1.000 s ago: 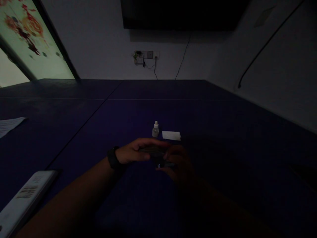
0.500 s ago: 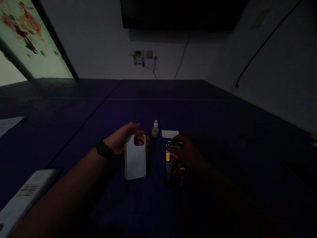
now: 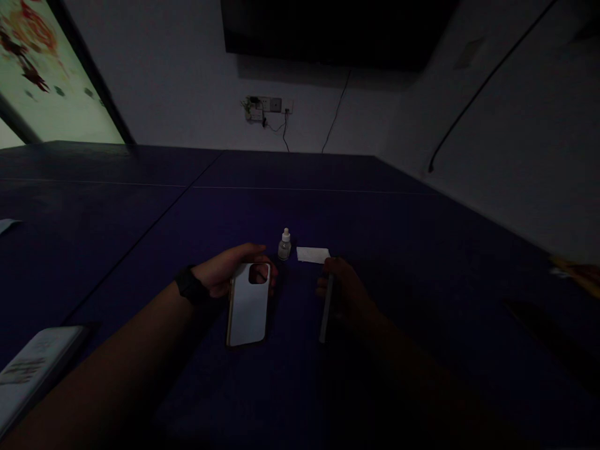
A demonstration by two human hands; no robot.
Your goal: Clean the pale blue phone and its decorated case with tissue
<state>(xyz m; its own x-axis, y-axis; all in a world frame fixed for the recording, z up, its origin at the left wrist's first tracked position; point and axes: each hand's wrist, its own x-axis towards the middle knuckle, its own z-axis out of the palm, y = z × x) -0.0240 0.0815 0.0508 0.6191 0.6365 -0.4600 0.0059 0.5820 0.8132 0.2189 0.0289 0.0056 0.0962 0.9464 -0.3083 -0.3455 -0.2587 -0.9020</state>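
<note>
My left hand (image 3: pixel 229 269), with a black band on its wrist, is closed round the upper part of a phone case (image 3: pixel 249 309). The case has a pale back, a camera cutout at the top and a gold-toned rim. To the right, my right hand (image 3: pixel 347 284) grips a phone (image 3: pixel 327 309), turned so that only its narrow edge shows and its screen is out of sight. Beyond the hands stands a small dropper bottle (image 3: pixel 284 247) with a white cap. Beside it lies a folded white tissue (image 3: pixel 312 254), close to my right fingertips.
A pale box or book (image 3: pixel 40 362) lies at the lower left of the dark blue table (image 3: pixel 262 209). Paper (image 3: pixel 7 225) shows at the left edge. Some yellow-and-red item (image 3: pixel 579 275) sits at the far right. Sockets (image 3: pixel 269 105) and a dark screen (image 3: pixel 337 31) are on the wall.
My right hand has turned the phone from screen facing me to edge-on. The phone case stays in my left hand. The view has shifted slightly to the right.
</note>
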